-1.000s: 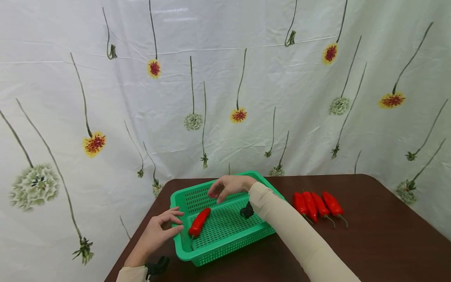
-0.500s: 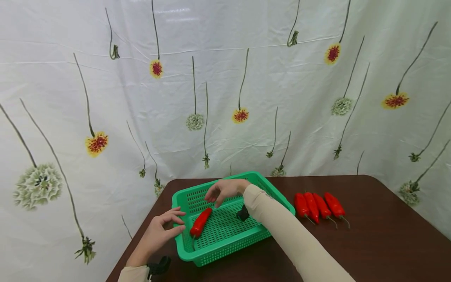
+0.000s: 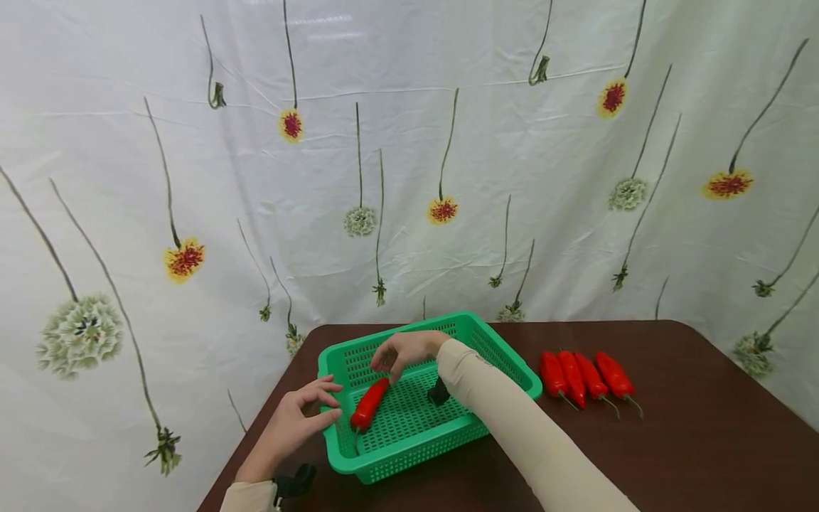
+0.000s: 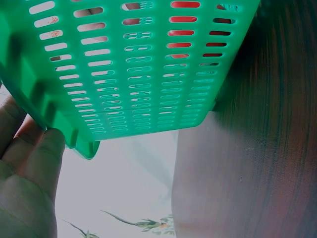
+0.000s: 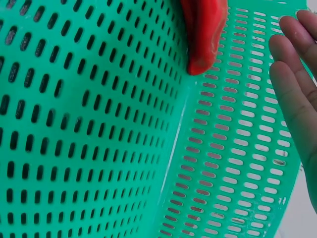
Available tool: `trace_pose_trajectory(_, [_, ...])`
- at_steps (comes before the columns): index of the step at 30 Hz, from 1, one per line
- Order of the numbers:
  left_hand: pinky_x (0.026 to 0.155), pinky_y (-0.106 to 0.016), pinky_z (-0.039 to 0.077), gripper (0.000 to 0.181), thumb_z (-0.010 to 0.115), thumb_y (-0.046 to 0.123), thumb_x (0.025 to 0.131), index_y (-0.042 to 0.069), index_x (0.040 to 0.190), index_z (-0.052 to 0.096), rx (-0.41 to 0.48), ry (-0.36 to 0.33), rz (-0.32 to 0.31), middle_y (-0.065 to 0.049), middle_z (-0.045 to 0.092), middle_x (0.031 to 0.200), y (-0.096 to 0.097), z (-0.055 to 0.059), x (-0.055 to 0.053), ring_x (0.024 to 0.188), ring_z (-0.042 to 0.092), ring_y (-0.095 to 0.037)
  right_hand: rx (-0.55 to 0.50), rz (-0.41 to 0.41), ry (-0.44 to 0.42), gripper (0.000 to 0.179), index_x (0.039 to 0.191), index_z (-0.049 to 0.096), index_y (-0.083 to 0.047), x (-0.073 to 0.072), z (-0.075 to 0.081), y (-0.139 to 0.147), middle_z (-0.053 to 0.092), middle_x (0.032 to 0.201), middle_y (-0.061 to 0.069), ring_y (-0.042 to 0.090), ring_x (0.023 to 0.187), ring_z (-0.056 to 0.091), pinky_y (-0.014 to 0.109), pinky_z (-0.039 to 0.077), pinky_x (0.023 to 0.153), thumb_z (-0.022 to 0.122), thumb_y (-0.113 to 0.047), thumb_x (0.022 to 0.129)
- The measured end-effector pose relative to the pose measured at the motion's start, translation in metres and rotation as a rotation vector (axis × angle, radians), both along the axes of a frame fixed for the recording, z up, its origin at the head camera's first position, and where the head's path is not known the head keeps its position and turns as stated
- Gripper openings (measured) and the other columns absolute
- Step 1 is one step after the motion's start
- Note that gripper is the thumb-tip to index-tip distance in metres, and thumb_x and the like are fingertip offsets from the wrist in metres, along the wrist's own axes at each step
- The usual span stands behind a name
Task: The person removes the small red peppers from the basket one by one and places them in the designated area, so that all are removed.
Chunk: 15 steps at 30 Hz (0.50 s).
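Observation:
A green plastic basket point(image 3: 416, 450) with slotted walls stands on the table, one red chili pepper point(image 3: 369, 405) lying inside near its left end. My left hand point(image 3: 296, 421) is at the basket's left rim, fingers slightly bent. In the left wrist view, the fingers point(image 4: 42, 158) meet the rim's edge; whether they press on it is unclear. My right hand point(image 3: 406, 350) hangs over the basket just beyond the pepper's tip, holding nothing. The right wrist view has its fingers point(image 5: 292, 94) extended and apart from the pepper point(image 5: 205, 34).
Several more red chili peppers point(image 3: 579, 377) lie side by side on the dark brown table point(image 3: 691, 427), right of the basket. A white curtain point(image 3: 397, 270) printed with flowers hangs behind the table. Small black wrist cameras are worn on both wrists.
My right hand has shifted a little left and down, closer to the pepper in the basket. The left hand keeps its place at the rim. The head view has turned slightly left.

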<state>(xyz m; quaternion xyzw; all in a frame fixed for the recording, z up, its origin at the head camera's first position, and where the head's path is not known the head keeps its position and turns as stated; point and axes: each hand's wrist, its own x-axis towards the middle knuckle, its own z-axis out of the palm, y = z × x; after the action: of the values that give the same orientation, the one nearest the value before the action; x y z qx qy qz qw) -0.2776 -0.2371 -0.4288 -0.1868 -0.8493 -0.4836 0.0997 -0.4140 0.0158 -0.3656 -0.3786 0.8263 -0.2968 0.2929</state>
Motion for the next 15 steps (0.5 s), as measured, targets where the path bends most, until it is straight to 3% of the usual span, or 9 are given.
trace_pose_trajectory(7, [0.098, -0.017, 0.044, 0.009, 0.075, 0.013, 0.089, 0.005, 0.093, 0.074, 0.021, -0.014, -0.015, -0.014, 0.068, 0.127, 0.000, -0.001, 0.000, 0.142, 0.041, -0.041, 0.027, -0.013, -0.006, 0.052, 0.137, 0.058, -0.002, -0.001, -0.008, -0.007, 0.063, 0.135, 0.009, 0.019, 0.119, 0.059, 0.030, 0.053, 0.095, 0.072, 0.002, 0.087])
trace_pose_trajectory(15, [0.099, -0.018, 0.043, 0.011, 0.075, 0.014, 0.089, 0.004, 0.094, 0.074, 0.015, -0.011, -0.012, -0.012, 0.068, 0.128, 0.000, -0.001, 0.000, 0.142, 0.041, -0.041, 0.034, -0.007, 0.001, 0.054, 0.138, 0.058, -0.001, -0.002, -0.013, -0.013, 0.061, 0.138, 0.013, 0.024, 0.124, 0.058, 0.031, 0.053, 0.094, 0.072, 0.003, 0.086])
